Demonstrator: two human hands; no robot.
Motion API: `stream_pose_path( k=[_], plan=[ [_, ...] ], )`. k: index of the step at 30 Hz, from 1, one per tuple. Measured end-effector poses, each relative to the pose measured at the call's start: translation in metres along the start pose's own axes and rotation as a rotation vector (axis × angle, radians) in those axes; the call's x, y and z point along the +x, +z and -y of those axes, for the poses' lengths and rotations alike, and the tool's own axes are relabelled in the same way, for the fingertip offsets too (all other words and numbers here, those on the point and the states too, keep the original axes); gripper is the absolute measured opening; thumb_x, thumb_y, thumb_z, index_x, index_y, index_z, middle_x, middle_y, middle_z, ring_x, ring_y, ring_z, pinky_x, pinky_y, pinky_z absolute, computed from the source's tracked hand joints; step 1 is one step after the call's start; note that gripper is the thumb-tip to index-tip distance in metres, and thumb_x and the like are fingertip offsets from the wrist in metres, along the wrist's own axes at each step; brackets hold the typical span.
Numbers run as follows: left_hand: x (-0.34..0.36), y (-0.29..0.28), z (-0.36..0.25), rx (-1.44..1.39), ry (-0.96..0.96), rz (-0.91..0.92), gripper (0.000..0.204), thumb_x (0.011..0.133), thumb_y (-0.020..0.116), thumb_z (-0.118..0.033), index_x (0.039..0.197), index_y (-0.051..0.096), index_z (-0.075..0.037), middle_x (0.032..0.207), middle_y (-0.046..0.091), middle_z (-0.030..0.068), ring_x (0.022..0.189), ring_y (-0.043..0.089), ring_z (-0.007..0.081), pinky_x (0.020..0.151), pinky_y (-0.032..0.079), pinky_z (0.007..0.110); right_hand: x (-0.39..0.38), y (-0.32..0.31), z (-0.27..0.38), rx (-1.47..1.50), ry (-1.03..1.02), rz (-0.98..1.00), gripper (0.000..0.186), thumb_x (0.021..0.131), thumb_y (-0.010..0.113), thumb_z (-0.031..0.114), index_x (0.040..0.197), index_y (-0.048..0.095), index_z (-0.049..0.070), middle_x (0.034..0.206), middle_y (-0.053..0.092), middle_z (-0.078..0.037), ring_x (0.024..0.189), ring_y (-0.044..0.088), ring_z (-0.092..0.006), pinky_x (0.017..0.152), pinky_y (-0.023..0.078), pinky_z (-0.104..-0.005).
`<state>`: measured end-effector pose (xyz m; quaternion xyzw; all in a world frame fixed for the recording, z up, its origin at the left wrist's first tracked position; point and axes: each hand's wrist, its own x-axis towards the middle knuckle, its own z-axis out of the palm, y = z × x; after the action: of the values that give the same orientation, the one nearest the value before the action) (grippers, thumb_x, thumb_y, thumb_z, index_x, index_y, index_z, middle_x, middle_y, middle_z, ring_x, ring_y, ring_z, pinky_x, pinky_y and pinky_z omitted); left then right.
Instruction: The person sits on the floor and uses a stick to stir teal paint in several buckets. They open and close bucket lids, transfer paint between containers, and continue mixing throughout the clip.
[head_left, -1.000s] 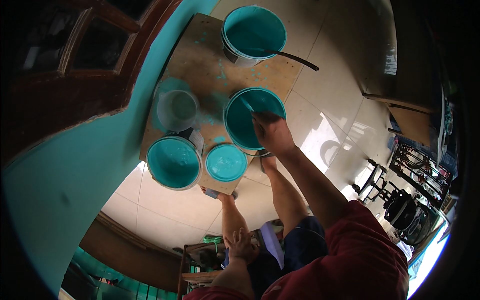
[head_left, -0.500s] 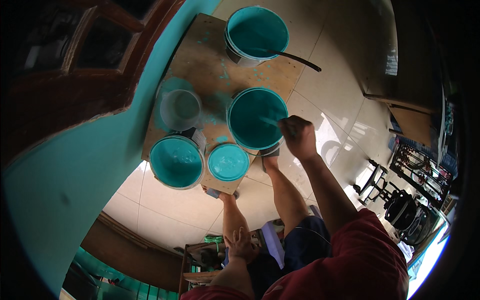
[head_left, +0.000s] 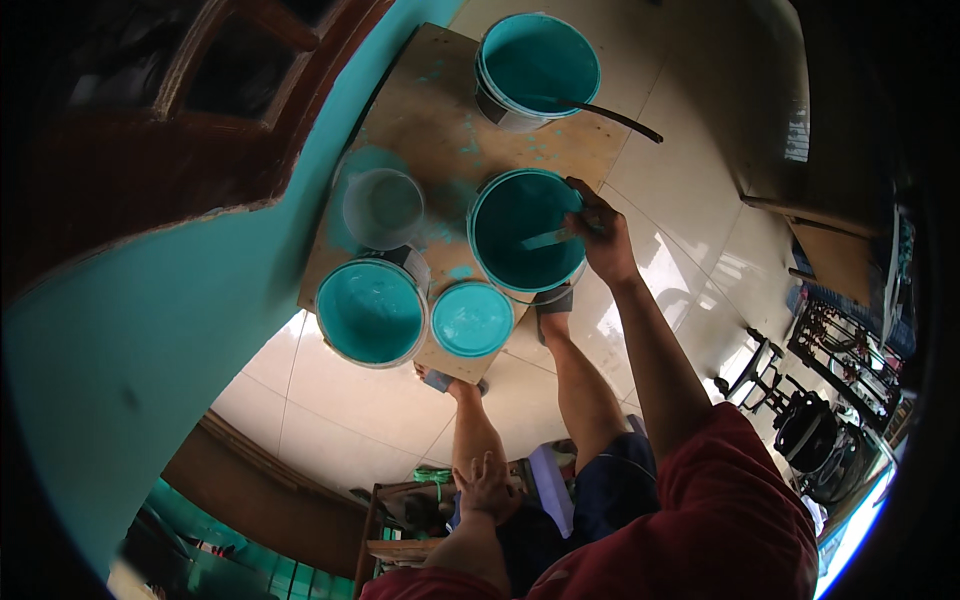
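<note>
My right hand [head_left: 605, 240] is closed on a flat stirring stick [head_left: 545, 239], whose teal-coated end reaches over the inside of the middle paint bucket [head_left: 500, 232]. The fingers are at that bucket's right rim. Dark teal paint lies inside it, and a thin wire handle hangs at its near side. My left hand [head_left: 487, 489] rests on my left leg near the knee, fingers spread, holding nothing. Close to the middle bucket, a round lid or shallow tub [head_left: 473, 319] shows bright teal on top.
The buckets stand on a paint-spotted wooden board [head_left: 440, 110]. A far bucket [head_left: 540, 65] holds teal paint and a dark curved stick [head_left: 620, 120]. At left are a translucent container [head_left: 384, 208] and another teal bucket [head_left: 370, 312], beside a teal wall [head_left: 200, 290].
My right hand has shifted up to the bucket's rim, and the stick's teal end now shows more clearly. The whole view has moved slightly. My left hand stays on my leg.
</note>
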<state>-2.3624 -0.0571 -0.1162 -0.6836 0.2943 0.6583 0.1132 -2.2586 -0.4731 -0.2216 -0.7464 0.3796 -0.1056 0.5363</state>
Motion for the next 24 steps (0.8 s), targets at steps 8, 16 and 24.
stream_pose_path(
  k=[8, 16, 24],
  plan=[
    [-0.003, 0.006, -0.001, -0.062, 0.004, -0.031, 0.068, 0.084, 0.053, -0.046, 0.144, 0.045, -0.016, 0.159, 0.026, 0.013, 0.147, 0.024, 0.0364, 0.114, 0.009, 0.072, 0.022, 0.004, -0.002, 0.113, 0.031, 0.062, 0.012, 0.089, 0.067, 0.001, 0.097, 0.07, -0.007, 0.125, 0.066, -0.011, 0.101, 0.066, -0.0215, 0.09, 0.049, -0.0309],
    [-0.011, -0.005, -0.002, -0.072, -0.003, -0.005, 0.067, 0.084, 0.053, -0.046, 0.143, 0.046, -0.016, 0.16, 0.026, 0.0132, 0.146, 0.025, 0.036, 0.113, 0.011, 0.073, 0.006, 0.0, 0.001, -0.02, -0.02, 0.123, 0.034, 0.093, 0.065, 0.006, 0.126, 0.062, 0.001, 0.105, 0.069, -0.015, 0.095, 0.065, -0.0192, 0.087, 0.05, -0.0325],
    [-0.009, 0.015, 0.008, -0.121, -0.009, -0.031, 0.066, 0.084, 0.051, -0.045, 0.144, 0.047, -0.017, 0.16, 0.025, 0.0129, 0.147, 0.025, 0.035, 0.112, 0.011, 0.073, -0.044, -0.01, -0.016, -0.27, -0.114, -0.114, 0.016, 0.09, 0.062, -0.003, 0.104, 0.071, -0.001, 0.139, 0.055, -0.019, 0.112, 0.064, -0.0288, 0.093, 0.054, -0.0396]
  ],
)
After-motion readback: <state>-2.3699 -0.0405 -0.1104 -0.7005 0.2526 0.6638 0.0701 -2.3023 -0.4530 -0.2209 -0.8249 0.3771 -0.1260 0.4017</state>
